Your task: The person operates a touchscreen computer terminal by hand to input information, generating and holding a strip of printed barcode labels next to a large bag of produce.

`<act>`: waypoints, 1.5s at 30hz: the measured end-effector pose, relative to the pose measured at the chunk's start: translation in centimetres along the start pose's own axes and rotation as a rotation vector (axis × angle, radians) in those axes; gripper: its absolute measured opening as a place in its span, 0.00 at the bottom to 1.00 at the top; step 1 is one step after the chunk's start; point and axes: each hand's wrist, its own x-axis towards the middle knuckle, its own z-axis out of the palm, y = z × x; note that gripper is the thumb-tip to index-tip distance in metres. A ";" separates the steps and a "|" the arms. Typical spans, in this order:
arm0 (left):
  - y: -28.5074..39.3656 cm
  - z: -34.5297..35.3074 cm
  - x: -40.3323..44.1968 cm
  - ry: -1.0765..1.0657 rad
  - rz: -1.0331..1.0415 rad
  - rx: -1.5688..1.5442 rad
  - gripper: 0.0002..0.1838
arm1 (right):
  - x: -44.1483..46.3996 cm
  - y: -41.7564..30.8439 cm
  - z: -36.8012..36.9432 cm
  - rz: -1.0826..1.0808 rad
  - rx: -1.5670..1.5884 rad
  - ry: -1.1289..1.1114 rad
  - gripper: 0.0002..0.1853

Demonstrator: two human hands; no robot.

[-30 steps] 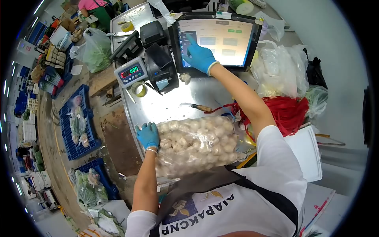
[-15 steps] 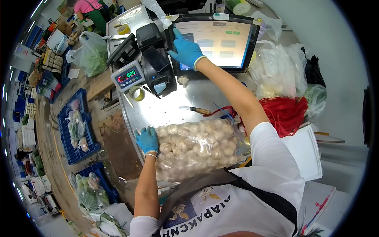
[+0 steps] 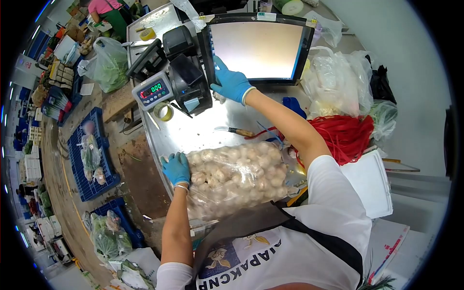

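On the worktop point(image 3: 195, 131) we find a bag of pale bulbs point(image 3: 237, 176), the left hand point(image 3: 175, 168) at its end; its grip we cannot tell. The right hand point(image 3: 233, 86), empty, index extended, is at the screen point(image 3: 256, 48); we judge this input, further touches calling for accuracy.

Produce bag point(image 3: 237, 174) on near side of counter point(image 3: 186, 135), left hand point(image 3: 176, 168) at its left end, knife point(image 3: 240, 131) behind it, monitor point(image 3: 261, 48) farther back, right hand point(image 3: 232, 84) at monitor's lower left corner, scale point(image 3: 152, 91) left of monitor, straps point(image 3: 343, 137) right of knife
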 end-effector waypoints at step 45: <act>0.8 -0.8 0.0 -0.001 -0.037 0.008 0.21 | -1.8 3.9 0.8 0.008 -0.033 0.042 0.19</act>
